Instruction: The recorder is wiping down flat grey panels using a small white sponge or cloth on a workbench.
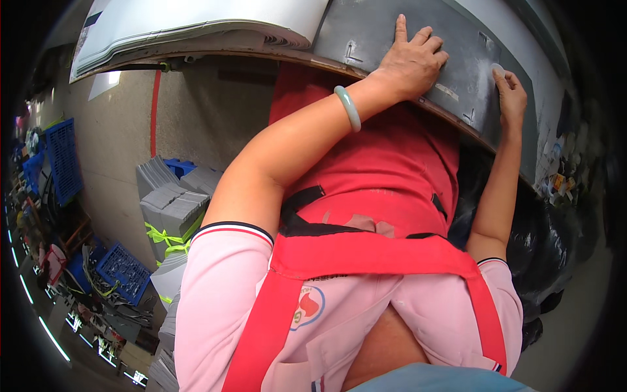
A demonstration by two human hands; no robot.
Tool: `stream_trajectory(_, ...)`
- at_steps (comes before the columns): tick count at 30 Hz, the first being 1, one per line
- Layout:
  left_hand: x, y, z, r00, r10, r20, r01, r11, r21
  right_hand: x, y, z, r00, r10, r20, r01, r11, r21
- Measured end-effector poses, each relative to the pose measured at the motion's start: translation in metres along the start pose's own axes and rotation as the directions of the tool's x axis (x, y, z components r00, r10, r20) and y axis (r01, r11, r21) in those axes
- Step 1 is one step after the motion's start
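Observation:
My left hand (414,62), with a pale green bangle (347,108) on its wrist, lies on a dark grey board (457,55), fingers spread and holding nothing. L-shaped marks show on this board. At its right side my right hand (513,97) pinches a small, rounded white piece (498,68) between thumb and fingers; its exact kind is too small to make out. A whitish, powdery smear surrounds the spot beside those fingertips. Just below my left hand, a short pale strip (447,92) sits on the board.
A thick stack of large white sheets (202,29) covers the table's left part. The table edge (261,52) runs close before my red apron (379,157). Tied grey bundles (171,206) and blue crates (63,160) stand left on the floor; black plastic bags (545,242) are at right.

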State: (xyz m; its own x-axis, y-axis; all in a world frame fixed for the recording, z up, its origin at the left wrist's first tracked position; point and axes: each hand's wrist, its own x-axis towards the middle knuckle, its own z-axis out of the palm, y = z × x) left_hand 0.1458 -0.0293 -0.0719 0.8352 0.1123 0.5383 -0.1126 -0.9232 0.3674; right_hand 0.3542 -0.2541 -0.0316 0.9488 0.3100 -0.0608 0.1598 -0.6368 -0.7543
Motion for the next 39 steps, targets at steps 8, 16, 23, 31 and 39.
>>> stream_trajectory(8, 0.001, 0.003, -0.018, 0.996, 0.008, -0.088, -0.012, 0.999, -0.046, -0.013, -0.015, -0.008, 0.920, -0.012, 0.392, -0.134, 0.930, 0.343)
stream_trajectory(16, -0.022, 0.035, -0.069, 0.976, 0.173, 0.135, -0.136, 0.959, -0.249, 0.024, 0.030, 0.010, 0.991, 0.034, 0.128, -0.124, 0.572, 0.811)
stream_trajectory(23, -0.009, -0.015, -0.097, 0.888, 0.064, 0.455, 0.040, 0.976, -0.215, 0.029, 0.044, 0.019, 0.987, 0.001, 0.161, -0.129, 0.606, 0.785)
stream_trajectory(31, -0.020, -0.009, -0.087, 0.909, 0.148, 0.390, -0.111, 0.987, -0.115, 0.013, 0.023, 0.023, 0.986, -0.027, 0.164, -0.115, 0.608, 0.786)
stream_trajectory(39, 0.029, 0.078, -0.001, 0.869, 0.446, 0.213, -0.435, 0.895, -0.098, 0.034, 0.050, -0.007, 0.986, -0.051, 0.161, -0.111, 0.522, 0.846)
